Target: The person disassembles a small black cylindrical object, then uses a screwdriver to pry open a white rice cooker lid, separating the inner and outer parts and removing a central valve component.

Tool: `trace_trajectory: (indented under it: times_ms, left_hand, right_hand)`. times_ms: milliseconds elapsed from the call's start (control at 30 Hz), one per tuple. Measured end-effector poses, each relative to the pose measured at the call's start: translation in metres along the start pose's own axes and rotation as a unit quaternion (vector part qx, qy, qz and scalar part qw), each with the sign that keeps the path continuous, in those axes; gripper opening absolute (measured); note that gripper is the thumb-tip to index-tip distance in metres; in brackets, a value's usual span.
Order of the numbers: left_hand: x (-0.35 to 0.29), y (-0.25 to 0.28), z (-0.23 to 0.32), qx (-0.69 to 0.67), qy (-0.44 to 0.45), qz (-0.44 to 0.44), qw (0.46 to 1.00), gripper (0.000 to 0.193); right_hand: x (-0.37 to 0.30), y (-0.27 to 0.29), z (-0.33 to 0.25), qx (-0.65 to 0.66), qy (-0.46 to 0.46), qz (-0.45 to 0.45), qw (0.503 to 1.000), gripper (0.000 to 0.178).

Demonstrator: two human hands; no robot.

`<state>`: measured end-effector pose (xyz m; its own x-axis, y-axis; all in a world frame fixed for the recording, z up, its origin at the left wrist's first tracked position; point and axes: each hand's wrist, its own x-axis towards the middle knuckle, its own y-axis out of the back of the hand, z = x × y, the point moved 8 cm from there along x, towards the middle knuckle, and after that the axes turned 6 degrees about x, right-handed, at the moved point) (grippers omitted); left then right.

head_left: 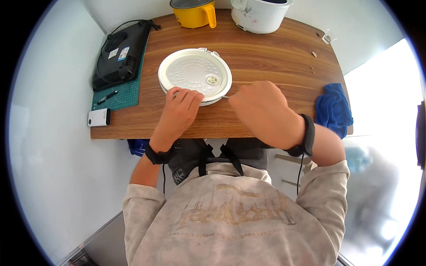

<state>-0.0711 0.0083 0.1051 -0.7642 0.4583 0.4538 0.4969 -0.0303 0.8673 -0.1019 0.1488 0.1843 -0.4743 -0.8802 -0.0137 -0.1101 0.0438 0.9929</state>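
Observation:
A round white rice cooker lid (191, 73) lies on the wooden table with its dimpled inner side up and a small round vent (212, 80) toward its right. My left hand (182, 106) grips the lid's near rim, fingers curled over the edge. Closed in a fist just right of the lid, my right hand (262, 104) holds a tool with a thin metal shaft (226, 97). The shaft's tip meets the lid's near right rim. The tool's handle is hidden inside the fist, so its exact kind cannot be made out.
At the back stand a yellow pot (191, 17) and a white rice cooker body (258, 17). On the left, a black appliance with a cord (120, 57) and a pen (107, 97) lie on a green mat (120, 103), near a white power bank (98, 118). A blue cloth (333, 110) hangs at the right edge.

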Motion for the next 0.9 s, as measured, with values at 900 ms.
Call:
trace_trajectory:
  times_ms: [900]
  left_hand:
    - [0.000,-0.002,-0.065,-0.215,0.197,-0.009,0.956,0.023]
  right_hand:
    - [0.009,-0.089,0.075,0.176,-0.107,-0.056,0.977,0.031]
